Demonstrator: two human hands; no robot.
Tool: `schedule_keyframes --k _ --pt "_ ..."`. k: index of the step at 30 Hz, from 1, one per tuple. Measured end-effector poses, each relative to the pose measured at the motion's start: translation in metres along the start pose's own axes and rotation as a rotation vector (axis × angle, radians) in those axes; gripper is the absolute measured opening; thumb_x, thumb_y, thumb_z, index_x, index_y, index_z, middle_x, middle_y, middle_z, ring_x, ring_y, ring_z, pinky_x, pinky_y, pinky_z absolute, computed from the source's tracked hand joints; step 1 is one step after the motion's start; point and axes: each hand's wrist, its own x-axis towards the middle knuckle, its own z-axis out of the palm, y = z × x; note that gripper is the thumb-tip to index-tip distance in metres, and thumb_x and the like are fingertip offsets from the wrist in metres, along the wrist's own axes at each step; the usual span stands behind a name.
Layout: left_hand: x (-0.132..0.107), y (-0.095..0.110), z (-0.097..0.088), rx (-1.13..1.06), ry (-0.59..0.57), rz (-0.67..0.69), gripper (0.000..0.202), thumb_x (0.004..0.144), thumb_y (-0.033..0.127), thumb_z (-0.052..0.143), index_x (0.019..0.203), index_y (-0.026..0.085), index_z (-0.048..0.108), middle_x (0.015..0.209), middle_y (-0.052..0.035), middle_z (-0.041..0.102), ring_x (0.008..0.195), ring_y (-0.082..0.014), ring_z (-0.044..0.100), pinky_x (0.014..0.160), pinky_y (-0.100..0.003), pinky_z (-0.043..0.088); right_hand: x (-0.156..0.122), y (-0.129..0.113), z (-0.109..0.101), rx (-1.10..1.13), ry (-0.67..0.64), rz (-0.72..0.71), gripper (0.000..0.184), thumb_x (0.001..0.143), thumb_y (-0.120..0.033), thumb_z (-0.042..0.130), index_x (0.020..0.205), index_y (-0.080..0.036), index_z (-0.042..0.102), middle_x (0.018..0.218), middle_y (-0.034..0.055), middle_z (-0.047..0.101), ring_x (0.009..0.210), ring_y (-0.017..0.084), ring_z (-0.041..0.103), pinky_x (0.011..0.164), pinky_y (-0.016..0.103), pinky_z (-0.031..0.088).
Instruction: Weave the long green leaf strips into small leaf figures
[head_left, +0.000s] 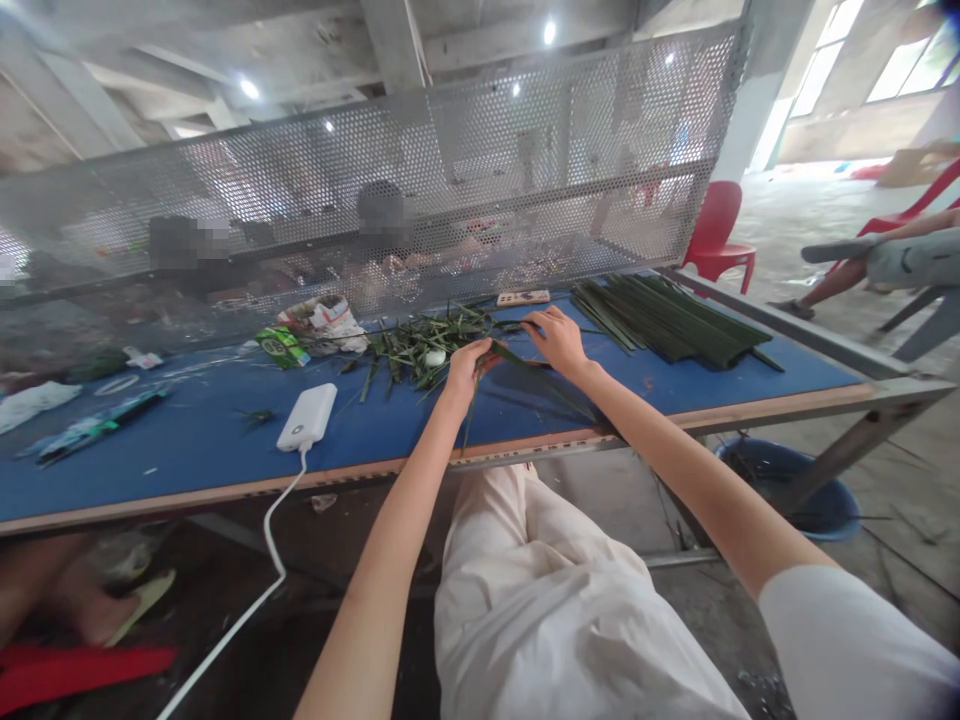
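L hand [466, 367] holds leaf strip [513, 357] nr scrap pile [405, 346], mesh screen [510, 190] behind.

The table [202, 440] has a blue top, and along its near side there is a light strip of edge [409, 466]. On the right side lies a wide stack of long green leaves [667, 320]. In the middle, toward the far side, is a loose heap of leaf pieces [405, 340], and a small whitish object [435, 358] lies among them. To the left of this heap are a crumpled bag [334, 328] and a green box [282, 347]. Nearer is a white power bank [309, 415]. At the far left one sees a teal packet [101, 428].
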Motion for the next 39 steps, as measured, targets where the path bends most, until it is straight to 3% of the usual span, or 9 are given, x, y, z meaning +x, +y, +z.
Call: schedule_keyframes --k 6,10,14,19,22,25,30,35,39 --pt "0.002 -0.001 -0.002 -0.005 0.069 0.01 0.014 0.073 0.031 0.071 0.072 0.017 0.071 0.084 -0.007 0.076 0.096 -0.0211 0.07 0.09 -0.032 0.053 -0.003 -0.002 0.004 0.13 -0.051 0.155 0.031 0.095 -0.028 0.04 0.111 -0.018 0.065 0.091 0.0111 0.07 0.08 0.023 0.062 0.073 0.033 0.043" --pt "0.001 -0.001 -0.001 0.026 -0.023 -0.004 0.019 0.068 0.033 0.076 0.075 0.016 0.073 0.083 -0.0067 0.076 0.094 -0.0228 0.07 0.088 -0.034 0.053 0.002 0.001 0.01 0.52 -0.053 0.178 0.027 0.09 -0.032 0.046 0.098 -0.017 0.066 0.088 0.0087 0.067 0.073 0.018 0.061 0.07 0.03 0.046" --pt "-0.001 -0.001 0.002 0.044 -0.096 -0.038 0.024 0.063 0.033 0.08 0.075 0.014 0.073 0.081 -0.0087 0.076 0.089 -0.0241 0.071 0.086 -0.035 0.054 0.005 -0.002 0.016 0.916 -0.119 0.304 0.031 0.076 -0.045 0.063 0.089 -0.017 0.066 0.074 0.0025 0.063 0.064 0.014 0.055 0.066 0.028 0.046" --pt "-0.004 0.001 0.007 0.083 -0.093 -0.08 0.023 0.063 0.031 0.082 0.075 0.013 0.073 0.078 -0.0083 0.076 0.086 -0.024 0.071 0.086 -0.036 0.054 0.0 -0.008 0.014 1.168 -0.21 0.453 0.04 0.06 -0.051 0.077 0.078 -0.017 0.066 0.074 0.0004 0.063 0.064 0.01 0.052 0.063 0.024 0.045" --pt "-0.006 0.002 0.01 0.092 -0.089 -0.095 0.022 0.062 0.028 0.083 0.074 0.013 0.073 0.076 -0.0084 0.075 0.085 -0.0239 0.071 0.086 -0.037 0.053 -0.003 -0.01 0.013 1.194 -0.277 0.473 0.04 0.058 -0.051 0.08 0.075 -0.017 0.068 0.07 0.0 0.063 0.061 0.009 0.052 0.06 0.024 0.045" --pt "-0.007 0.001 0.012 0.101 -0.096 -0.091 0.02 0.062 0.026 0.082 0.073 0.012 0.073 0.076 -0.0085 0.075 0.086 -0.024 0.071 0.086 -0.037 0.054 -0.004 -0.011 0.012 1.142 -0.255 0.451 0.04 0.059 -0.051 0.079 0.077 -0.016 0.071 0.07 0.0007 0.064 0.061 0.01 0.052 0.058 0.023 0.044" --pt "-0.006 0.001 0.011 0.096 -0.019 -0.066 0.018 0.063 0.025 0.081 0.073 0.012 0.073 0.073 -0.0074 0.074 0.086 -0.0242 0.071 0.087 -0.038 0.054 -0.004 -0.014 0.012 0.997 -0.251 0.337 0.044 0.072 -0.058 0.067 0.082 -0.016 0.073 0.071 0.0033 0.064 0.064 0.013 0.053 0.055 0.024 0.042" --pt "-0.004 -0.001 0.01 0.114 0.011 -0.038 0.018 0.064 0.025 0.079 0.077 0.013 0.075 0.071 -0.0053 0.074 0.084 -0.0228 0.071 0.087 -0.037 0.054 -0.005 -0.02 0.015 0.883 -0.151 0.139 0.036 0.068 -0.048 0.074 0.086 -0.017 0.074 0.093 0.0074 0.068 0.082 0.019 0.058 0.073 0.03 0.048" --pt "-0.005 -0.003 0.01 0.171 -0.013 -0.046 0.017 0.063 0.025 0.08 0.074 0.013 0.075 0.068 -0.0058 0.073 0.081 -0.0235 0.071 0.085 -0.038 0.054 -0.005 -0.019 0.016 0.907 -0.136 0.205 0.032 0.067 -0.047 0.073 0.075 -0.016 0.07 0.083 0.007 0.067 0.081 0.02 0.059 0.068 0.031 0.048"
